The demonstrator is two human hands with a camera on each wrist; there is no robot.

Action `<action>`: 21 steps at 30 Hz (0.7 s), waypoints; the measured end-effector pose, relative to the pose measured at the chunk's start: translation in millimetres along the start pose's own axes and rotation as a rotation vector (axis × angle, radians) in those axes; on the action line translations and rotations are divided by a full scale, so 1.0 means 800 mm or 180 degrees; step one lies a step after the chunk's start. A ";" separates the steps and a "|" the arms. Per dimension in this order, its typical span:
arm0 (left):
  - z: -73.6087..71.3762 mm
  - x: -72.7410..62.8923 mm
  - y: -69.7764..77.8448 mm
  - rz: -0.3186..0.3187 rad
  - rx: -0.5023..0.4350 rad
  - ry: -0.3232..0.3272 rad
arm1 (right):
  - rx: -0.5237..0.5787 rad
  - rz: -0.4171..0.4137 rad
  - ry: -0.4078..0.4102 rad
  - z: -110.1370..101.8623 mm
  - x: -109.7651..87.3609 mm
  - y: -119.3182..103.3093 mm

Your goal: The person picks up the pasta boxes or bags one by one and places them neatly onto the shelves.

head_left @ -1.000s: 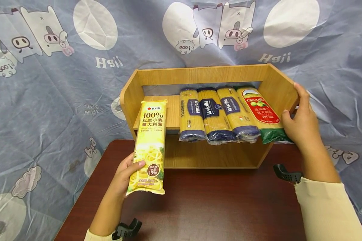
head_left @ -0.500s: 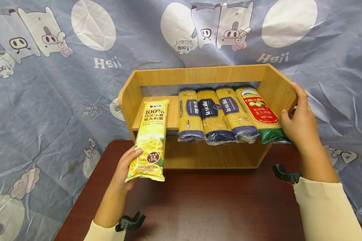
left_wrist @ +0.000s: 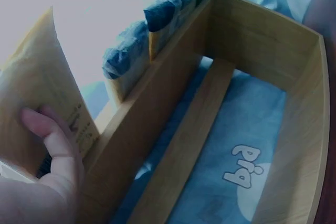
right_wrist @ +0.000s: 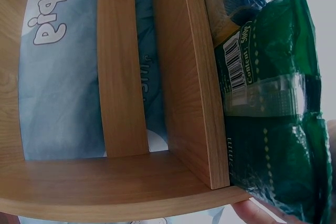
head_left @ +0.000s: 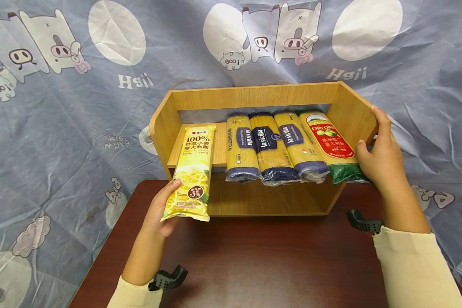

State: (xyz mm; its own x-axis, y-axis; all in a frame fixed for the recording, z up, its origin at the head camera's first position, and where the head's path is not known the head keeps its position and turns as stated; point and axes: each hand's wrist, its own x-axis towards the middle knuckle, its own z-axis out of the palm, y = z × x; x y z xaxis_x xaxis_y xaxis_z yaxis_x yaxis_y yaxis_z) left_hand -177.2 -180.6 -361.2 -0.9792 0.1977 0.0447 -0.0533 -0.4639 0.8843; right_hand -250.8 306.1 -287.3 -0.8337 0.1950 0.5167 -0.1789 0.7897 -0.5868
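My left hand (head_left: 159, 211) holds a yellow packet of pasta (head_left: 192, 171) by its lower part, thumb on the front. The packet tilts over the left part of the upper board of a small wooden shelf (head_left: 259, 96); in the left wrist view its far end (left_wrist: 89, 135) is near the board's edge. My right hand (head_left: 386, 156) grips the front edge of the shelf's right side panel, fingers outside and thumb inside. Beside that thumb lies the green-ended Olivoilla pasta packet (head_left: 333, 143). To its left lie several La Sicilia spaghetti packets (head_left: 271, 147), side by side on the upper board.
The shelf stands on a dark red-brown table (head_left: 277, 256) against a grey-blue cartoon-print cloth (head_left: 185, 42). A bare stretch of upper board (head_left: 219, 145) shows between the yellow packet and the spaghetti. Below is the lower compartment (head_left: 269, 199). Both wrists wear black camera mounts (head_left: 169, 278).
My left hand has moved up and forward with the yellow pasta packet, bringing it over the upper board's left part. My right hand keeps its grip on the side panel. The view shifts slightly.
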 end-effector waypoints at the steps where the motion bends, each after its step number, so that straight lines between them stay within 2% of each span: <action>1: 0.001 -0.002 0.001 0.0039 -0.0020 0.0000 | -0.0002 0.0004 -0.0002 0.000 0.000 0.000; 7: 0.000 -0.023 0.001 0.0356 -0.0095 -0.0154 | -0.0012 -0.0012 -0.0003 -0.001 0.000 0.001; 11: -0.007 -0.038 0.000 0.0512 -0.0134 -0.0376 | -0.0004 -0.0036 0.0029 -0.001 0.000 -0.001; 17: -0.016 -0.047 -0.008 0.0717 -0.0303 -0.0850 | -0.0012 -0.0028 0.0012 -0.001 0.001 -0.002; 21: -0.015 -0.050 -0.013 0.0766 -0.0272 -0.0893 | -0.0001 -0.0024 -0.0001 -0.001 0.001 -0.002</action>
State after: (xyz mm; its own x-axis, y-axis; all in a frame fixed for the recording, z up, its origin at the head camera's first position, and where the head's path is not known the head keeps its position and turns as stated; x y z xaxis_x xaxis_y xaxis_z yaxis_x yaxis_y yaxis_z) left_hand -140.1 -193.7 -377.7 -0.8747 0.2978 0.3824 0.1439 -0.5939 0.7916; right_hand -250.6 305.3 -285.7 -0.8325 0.1890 0.5208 -0.1849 0.7914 -0.5827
